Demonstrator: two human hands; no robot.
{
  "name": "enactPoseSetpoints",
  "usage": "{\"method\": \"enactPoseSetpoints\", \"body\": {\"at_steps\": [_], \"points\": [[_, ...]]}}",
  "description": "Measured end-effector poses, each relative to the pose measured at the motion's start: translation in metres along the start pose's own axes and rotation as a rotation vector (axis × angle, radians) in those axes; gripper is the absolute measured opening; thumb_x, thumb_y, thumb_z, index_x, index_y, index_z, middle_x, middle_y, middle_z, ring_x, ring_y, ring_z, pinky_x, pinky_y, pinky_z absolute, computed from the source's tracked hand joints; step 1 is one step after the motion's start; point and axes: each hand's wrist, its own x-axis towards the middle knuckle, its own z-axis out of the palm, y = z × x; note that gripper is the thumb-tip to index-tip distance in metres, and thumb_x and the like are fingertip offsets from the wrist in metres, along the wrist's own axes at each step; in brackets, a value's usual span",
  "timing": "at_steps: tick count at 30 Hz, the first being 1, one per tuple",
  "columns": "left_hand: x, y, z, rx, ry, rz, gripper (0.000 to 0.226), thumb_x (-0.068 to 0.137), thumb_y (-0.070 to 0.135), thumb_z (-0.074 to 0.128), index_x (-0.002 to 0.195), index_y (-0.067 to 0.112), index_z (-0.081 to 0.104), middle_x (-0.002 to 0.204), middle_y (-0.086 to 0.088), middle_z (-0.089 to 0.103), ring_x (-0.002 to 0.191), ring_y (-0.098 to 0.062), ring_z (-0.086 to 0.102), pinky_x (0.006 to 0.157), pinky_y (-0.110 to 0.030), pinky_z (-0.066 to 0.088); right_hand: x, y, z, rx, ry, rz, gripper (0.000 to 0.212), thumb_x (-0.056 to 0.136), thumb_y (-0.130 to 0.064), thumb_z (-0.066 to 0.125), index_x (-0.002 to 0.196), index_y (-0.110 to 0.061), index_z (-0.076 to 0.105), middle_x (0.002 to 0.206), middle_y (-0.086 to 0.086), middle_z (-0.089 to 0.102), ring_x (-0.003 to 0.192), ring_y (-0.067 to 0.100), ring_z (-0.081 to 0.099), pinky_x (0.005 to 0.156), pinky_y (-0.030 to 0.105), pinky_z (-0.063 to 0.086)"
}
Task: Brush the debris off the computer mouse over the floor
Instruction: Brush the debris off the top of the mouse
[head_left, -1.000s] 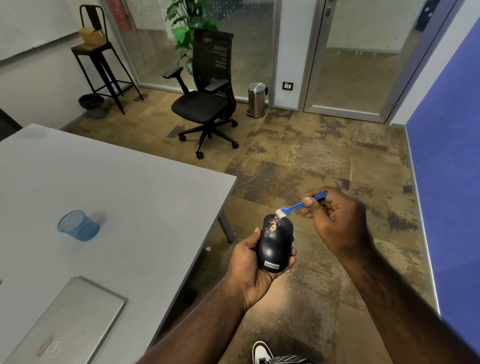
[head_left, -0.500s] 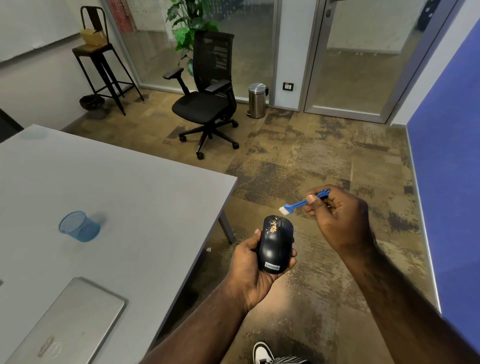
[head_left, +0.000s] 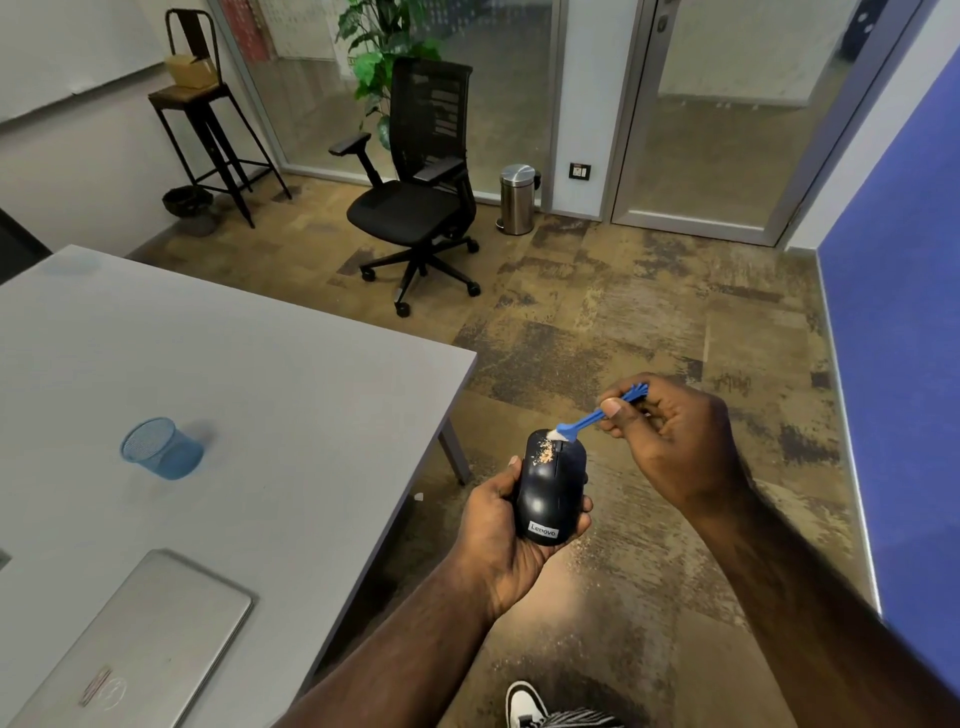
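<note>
My left hand (head_left: 498, 540) grips a black computer mouse (head_left: 550, 493) from below and holds it over the brown floor (head_left: 649, 322), just right of the table corner. Orange-tan crumbs of debris (head_left: 547, 453) lie on the mouse's front end, near the wheel. A small blue brush (head_left: 589, 419) is pinched in my right hand (head_left: 670, 441), and its white bristles touch the front tip of the mouse. Pale specks lie scattered on the floor below my hands.
A grey table (head_left: 234, 374) at the left carries a blue mesh cup (head_left: 161, 449) and a closed silver laptop (head_left: 130, 649). Farther back stand a black office chair (head_left: 415, 192), a steel bin (head_left: 517, 200) and a tall stool (head_left: 208, 124). My shoe (head_left: 524, 704) shows at the bottom.
The brush lifted off the mouse half a second ago and has come back down; its bristles again touch the mouse's front. The left hand and mouse stayed in place.
</note>
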Motion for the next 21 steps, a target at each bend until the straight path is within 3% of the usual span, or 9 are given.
{"method": "enactPoseSetpoints", "body": {"at_steps": [3,7,12,16,21], "points": [[-0.001,-0.001,-0.001,0.01,0.007,-0.011,0.056,0.101,0.039,0.032,0.12,-0.007,0.058,0.099,-0.025,0.066,0.075,-0.034,0.064,0.061,-0.036,0.059,0.003,0.001,-0.002,-0.101,0.026,-0.003,0.009,0.09,-0.011,0.067,0.092,-0.017,0.072,0.077,0.0,0.072,0.069,0.014,0.072,0.062,0.043,0.06],[-0.001,0.0,-0.001,0.016,0.008,-0.005,0.055,0.102,0.038,0.033,0.12,-0.007,0.059,0.1,-0.025,0.066,0.076,-0.034,0.063,0.063,-0.036,0.058,0.001,-0.001,-0.004,0.0,-0.027,-0.051,0.011,0.09,-0.009,0.067,0.092,-0.019,0.072,0.081,-0.003,0.072,0.07,0.01,0.072,0.064,0.041,0.061],[0.0,-0.001,-0.003,0.014,0.011,-0.009,0.057,0.101,0.039,0.033,0.123,-0.008,0.057,0.103,-0.026,0.064,0.078,-0.035,0.062,0.063,-0.037,0.058,0.003,0.009,-0.007,-0.146,-0.013,-0.034,0.008,0.09,-0.01,0.067,0.089,-0.015,0.072,0.078,0.002,0.071,0.067,0.023,0.07,0.06,0.046,0.058],[0.0,0.001,-0.005,0.008,0.004,-0.002,0.058,0.101,0.039,0.032,0.123,-0.008,0.058,0.104,-0.026,0.064,0.079,-0.035,0.063,0.063,-0.037,0.059,-0.001,0.005,-0.01,0.008,-0.013,0.0,0.011,0.09,-0.009,0.067,0.091,-0.019,0.072,0.079,0.0,0.073,0.07,0.015,0.072,0.063,0.046,0.061],[0.0,0.002,-0.005,-0.003,0.003,0.005,0.058,0.101,0.038,0.031,0.123,-0.009,0.057,0.101,-0.026,0.065,0.076,-0.035,0.063,0.061,-0.036,0.059,-0.004,0.004,-0.016,0.019,-0.055,-0.003,0.018,0.088,-0.004,0.068,0.088,-0.023,0.07,0.078,-0.004,0.072,0.068,0.01,0.071,0.063,0.041,0.061]]}}
